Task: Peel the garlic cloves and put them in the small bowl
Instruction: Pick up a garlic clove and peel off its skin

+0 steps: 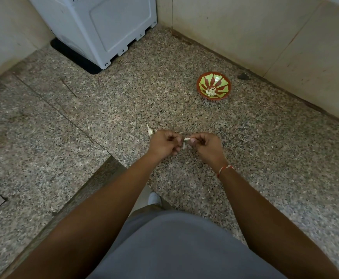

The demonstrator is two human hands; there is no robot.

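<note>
With our left hand (164,142) and right hand (204,144) both pinching the small pale papery-skinned garlic clove (186,142) between them, we risk flinging it (slippery once bared) short of the red-and-green glazed small bowl (213,86) at one o'clock.

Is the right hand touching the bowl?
Apart. The head view shows the right hand pinching a garlic clove with the left hand, and bare counter lies between it and the bowl.
</note>
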